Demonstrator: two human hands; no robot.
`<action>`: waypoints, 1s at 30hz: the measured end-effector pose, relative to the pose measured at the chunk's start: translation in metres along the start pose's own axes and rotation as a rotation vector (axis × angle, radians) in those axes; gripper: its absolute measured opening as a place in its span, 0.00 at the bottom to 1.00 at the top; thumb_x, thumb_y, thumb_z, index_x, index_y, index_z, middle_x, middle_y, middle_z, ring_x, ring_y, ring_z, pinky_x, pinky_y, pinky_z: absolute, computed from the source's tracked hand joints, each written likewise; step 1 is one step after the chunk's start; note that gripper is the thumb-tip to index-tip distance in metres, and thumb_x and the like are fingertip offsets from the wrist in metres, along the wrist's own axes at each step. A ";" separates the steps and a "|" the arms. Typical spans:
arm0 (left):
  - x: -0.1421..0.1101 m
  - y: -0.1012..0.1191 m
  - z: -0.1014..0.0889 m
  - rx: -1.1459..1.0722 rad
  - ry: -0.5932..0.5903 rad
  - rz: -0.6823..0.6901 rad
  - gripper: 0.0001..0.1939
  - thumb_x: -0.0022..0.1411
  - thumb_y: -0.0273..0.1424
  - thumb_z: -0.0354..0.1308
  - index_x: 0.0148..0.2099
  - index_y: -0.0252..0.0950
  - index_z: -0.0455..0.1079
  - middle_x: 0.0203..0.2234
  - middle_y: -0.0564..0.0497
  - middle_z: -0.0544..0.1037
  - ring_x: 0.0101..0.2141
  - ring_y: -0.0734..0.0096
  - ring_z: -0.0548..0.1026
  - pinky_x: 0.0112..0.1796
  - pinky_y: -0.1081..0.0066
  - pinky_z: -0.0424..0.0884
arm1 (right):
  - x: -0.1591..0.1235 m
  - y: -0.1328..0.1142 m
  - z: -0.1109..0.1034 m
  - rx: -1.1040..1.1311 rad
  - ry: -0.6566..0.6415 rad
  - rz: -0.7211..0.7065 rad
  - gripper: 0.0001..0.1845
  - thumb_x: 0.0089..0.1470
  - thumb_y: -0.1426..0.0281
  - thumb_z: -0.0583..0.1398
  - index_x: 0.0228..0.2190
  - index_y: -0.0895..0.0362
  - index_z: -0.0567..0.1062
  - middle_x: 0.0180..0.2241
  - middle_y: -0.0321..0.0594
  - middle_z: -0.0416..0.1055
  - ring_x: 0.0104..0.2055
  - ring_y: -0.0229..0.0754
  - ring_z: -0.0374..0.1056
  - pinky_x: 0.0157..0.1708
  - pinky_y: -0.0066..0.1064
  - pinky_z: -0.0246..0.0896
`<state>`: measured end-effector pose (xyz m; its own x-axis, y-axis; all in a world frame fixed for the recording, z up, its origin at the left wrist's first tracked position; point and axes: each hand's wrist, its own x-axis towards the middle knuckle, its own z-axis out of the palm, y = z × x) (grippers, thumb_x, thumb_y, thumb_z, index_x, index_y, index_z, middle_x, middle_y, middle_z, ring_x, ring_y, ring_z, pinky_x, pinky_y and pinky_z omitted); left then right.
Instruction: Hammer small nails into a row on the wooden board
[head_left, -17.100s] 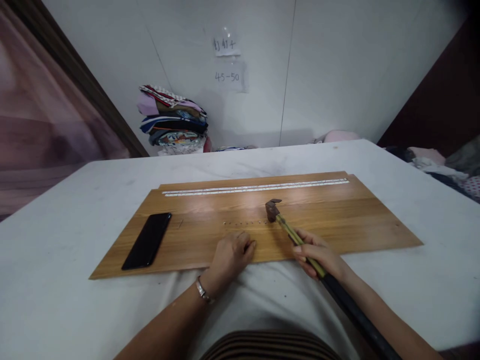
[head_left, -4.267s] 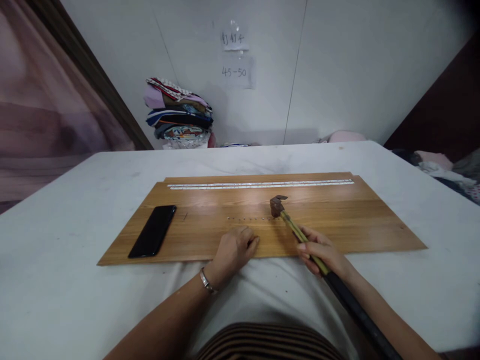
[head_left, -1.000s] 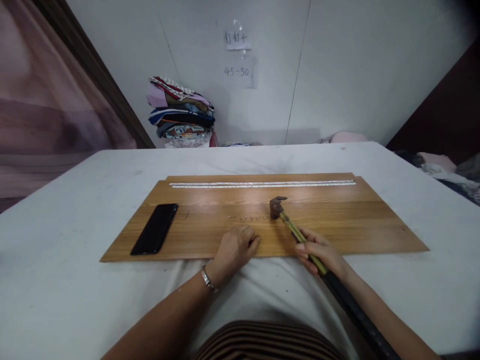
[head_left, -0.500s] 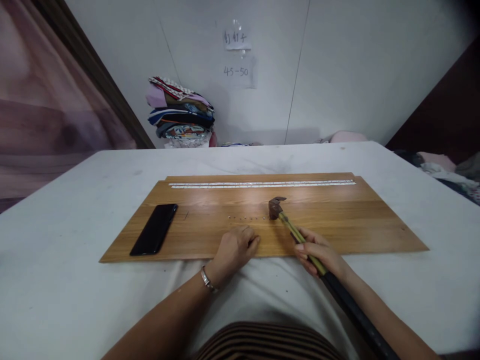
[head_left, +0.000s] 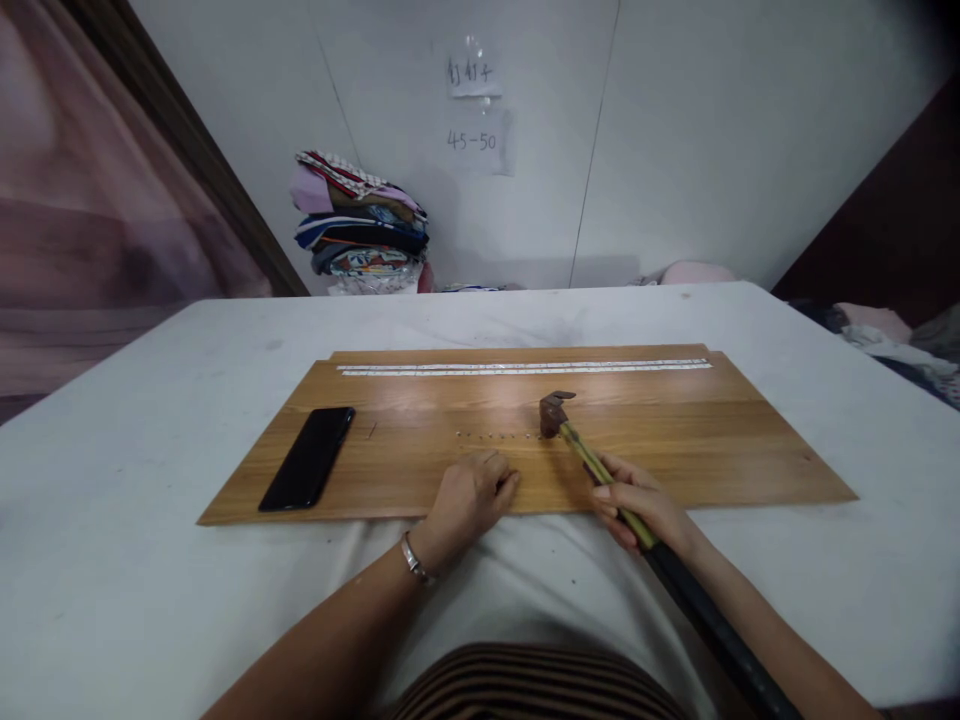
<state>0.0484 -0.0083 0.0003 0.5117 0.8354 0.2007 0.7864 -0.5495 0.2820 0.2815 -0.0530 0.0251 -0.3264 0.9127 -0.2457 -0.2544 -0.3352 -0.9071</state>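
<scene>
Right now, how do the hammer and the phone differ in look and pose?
The hammer slants up from the right hand; the phone lies flat on the board, with no hand on it. The hammer has a brown head and yellow-and-black handle, while the phone looks black. Both are longer than wide.
</scene>
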 end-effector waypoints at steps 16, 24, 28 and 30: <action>0.000 0.000 -0.001 -0.006 0.006 0.002 0.11 0.63 0.32 0.50 0.27 0.36 0.62 0.23 0.53 0.70 0.26 0.73 0.66 0.28 0.72 0.55 | 0.000 0.000 0.001 0.012 -0.025 -0.014 0.14 0.45 0.66 0.62 0.34 0.56 0.64 0.15 0.24 0.60 0.07 0.27 0.51 0.06 0.17 0.45; 0.000 -0.001 0.001 -0.022 0.022 0.015 0.11 0.62 0.31 0.50 0.27 0.36 0.63 0.22 0.53 0.69 0.26 0.72 0.66 0.28 0.72 0.55 | 0.000 0.002 -0.001 0.019 -0.036 -0.028 0.13 0.46 0.67 0.62 0.33 0.56 0.64 0.15 0.24 0.62 0.07 0.26 0.51 0.06 0.16 0.47; 0.000 -0.001 0.001 -0.024 0.017 0.008 0.10 0.63 0.31 0.50 0.28 0.36 0.63 0.23 0.53 0.69 0.26 0.72 0.66 0.28 0.72 0.55 | -0.002 0.000 -0.002 0.026 -0.024 -0.027 0.13 0.47 0.66 0.62 0.33 0.56 0.64 0.15 0.25 0.61 0.07 0.27 0.51 0.06 0.17 0.47; 0.000 -0.001 0.001 -0.028 0.009 0.010 0.10 0.63 0.31 0.50 0.28 0.36 0.62 0.23 0.53 0.70 0.27 0.72 0.66 0.28 0.72 0.55 | -0.001 0.001 -0.002 0.027 -0.023 -0.021 0.13 0.46 0.66 0.62 0.33 0.56 0.65 0.14 0.24 0.60 0.07 0.27 0.50 0.06 0.17 0.47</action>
<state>0.0476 -0.0080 -0.0010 0.5160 0.8298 0.2124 0.7714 -0.5580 0.3060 0.2834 -0.0538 0.0243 -0.3410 0.9144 -0.2183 -0.2863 -0.3222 -0.9024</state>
